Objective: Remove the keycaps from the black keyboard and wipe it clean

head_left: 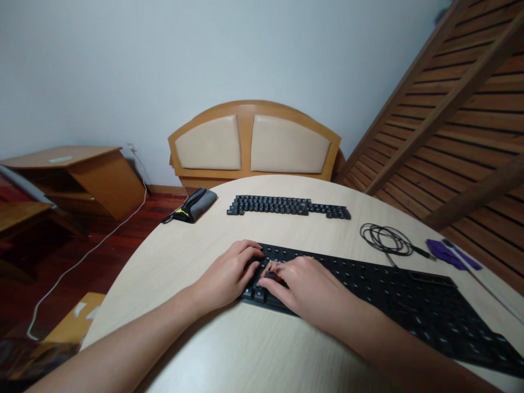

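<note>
A black keyboard (352,281) lies slantwise on the table, most of its keycaps off and the small key posts showing; a couple of keycaps (254,293) sit at its near left corner. My left hand (229,273) grips the keyboard's left end, fingers bent over the far part and thumb on the near part. Just right of it, my right hand (307,281) pinches a small dark keycap (272,276) between thumb and fingers, low over the left part of the board. Removed keycaps (274,204) are laid out in rows beyond the keyboard.
The round pale table (196,349) carries a grey and black pouch (196,204) at left. At right lie a coiled black cable (387,240), a purple cloth (446,254) and a brush-like tool (448,244) with a dark tip. A padded headboard (245,142) stands behind; a slatted wooden panel (450,98) leans at right.
</note>
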`<control>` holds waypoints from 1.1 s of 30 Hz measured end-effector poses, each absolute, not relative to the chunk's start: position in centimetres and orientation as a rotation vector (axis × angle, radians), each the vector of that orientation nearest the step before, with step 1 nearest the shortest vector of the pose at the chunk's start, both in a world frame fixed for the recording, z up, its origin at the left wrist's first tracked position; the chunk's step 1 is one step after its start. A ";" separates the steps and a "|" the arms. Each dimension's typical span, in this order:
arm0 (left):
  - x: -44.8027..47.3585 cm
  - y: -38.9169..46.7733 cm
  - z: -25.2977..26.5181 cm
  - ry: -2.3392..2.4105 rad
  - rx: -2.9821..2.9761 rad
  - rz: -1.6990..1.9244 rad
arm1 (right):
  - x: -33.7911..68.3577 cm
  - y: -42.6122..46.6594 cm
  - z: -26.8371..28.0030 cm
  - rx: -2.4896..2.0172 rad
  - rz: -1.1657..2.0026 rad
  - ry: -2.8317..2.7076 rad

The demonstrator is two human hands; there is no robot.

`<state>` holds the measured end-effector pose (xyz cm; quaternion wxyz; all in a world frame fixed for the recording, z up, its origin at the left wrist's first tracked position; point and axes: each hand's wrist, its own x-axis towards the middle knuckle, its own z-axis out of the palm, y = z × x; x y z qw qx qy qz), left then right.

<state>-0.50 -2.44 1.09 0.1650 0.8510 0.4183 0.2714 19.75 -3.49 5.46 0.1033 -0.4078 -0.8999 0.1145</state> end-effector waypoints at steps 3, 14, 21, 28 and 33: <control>-0.5 -2.4 1.1 1.189 2.425 0.765 | 19.9 -3.4 5.5 -1.251 0.349 -2.643; -0.4 -2.5 1.2 1.145 2.440 0.759 | 20.8 -1.9 5.1 -1.204 0.615 -2.488; -0.3 -2.4 1.3 1.141 2.468 0.771 | 21.3 -2.1 2.6 -0.918 0.750 -2.391; -0.3 -2.8 1.8 1.141 2.436 0.774 | 21.8 -2.8 2.2 -0.878 0.841 -2.282; -0.5 -3.4 2.5 1.038 2.494 0.644 | 21.4 -2.9 2.4 -0.977 0.764 -2.314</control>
